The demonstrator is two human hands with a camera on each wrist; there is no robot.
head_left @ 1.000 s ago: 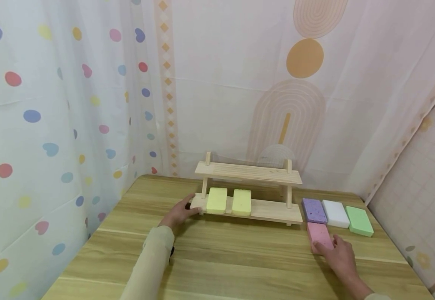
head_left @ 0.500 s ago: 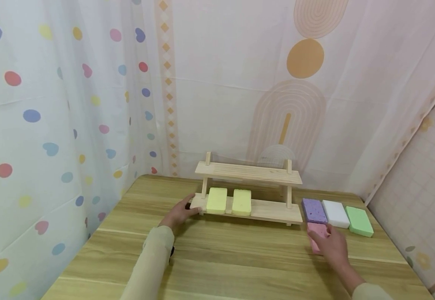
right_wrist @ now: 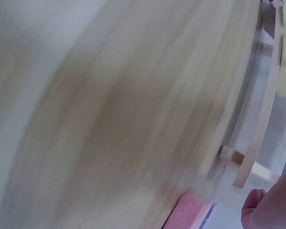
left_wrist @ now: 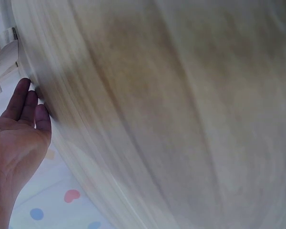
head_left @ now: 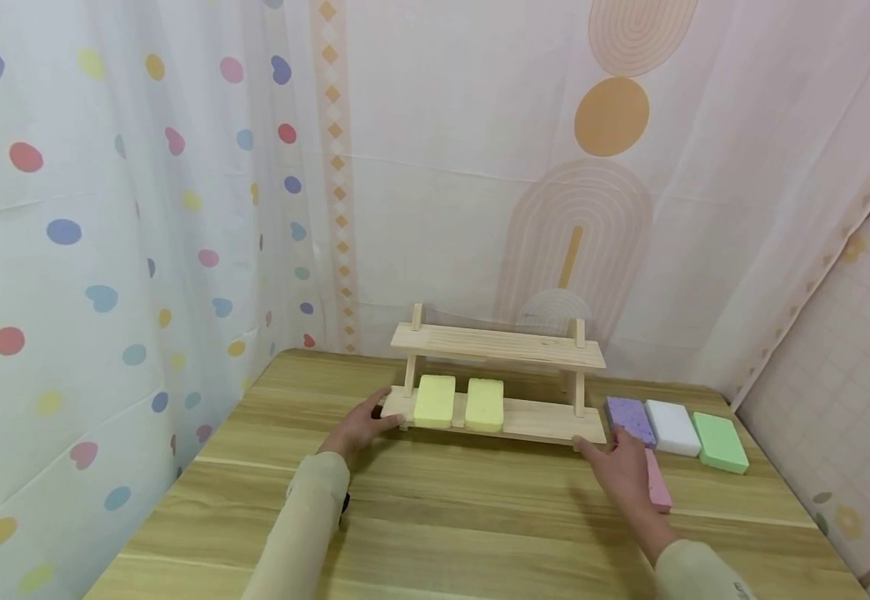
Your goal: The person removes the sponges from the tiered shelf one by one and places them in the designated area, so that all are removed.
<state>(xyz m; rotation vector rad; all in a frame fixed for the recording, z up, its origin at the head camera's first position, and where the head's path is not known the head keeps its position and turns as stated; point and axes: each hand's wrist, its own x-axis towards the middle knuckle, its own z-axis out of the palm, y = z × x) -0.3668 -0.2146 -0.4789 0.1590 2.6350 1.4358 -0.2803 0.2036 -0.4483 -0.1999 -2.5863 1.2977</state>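
A two-tier wooden shelf [head_left: 495, 342] stands on the wood-grain table, with two yellow sponges [head_left: 434, 402] leaning on its lower tier. My left hand [head_left: 356, 429] rests at that tier's left end, thumb at the front corner. In the left wrist view, its fingers [left_wrist: 25, 102] extend nearly straight. My right hand [head_left: 625, 475] is by the right end, thumb at the front corner and index finger near a purple sponge [head_left: 630, 421]. It partly covers a pink sponge [head_left: 656, 483], seen below the hand in the right wrist view. Nothing is held in the right hand.
White [head_left: 672, 427] and green [head_left: 720, 442] sponges lie in a row right of the purple one. A patterned curtain [head_left: 465, 208] hangs behind the table, and a dotted one [head_left: 142, 275] hangs on the left.
My right hand has moved left from the pink sponge to the shelf's right front corner; the pink sponge still lies below the purple one. My left hand has stayed put.
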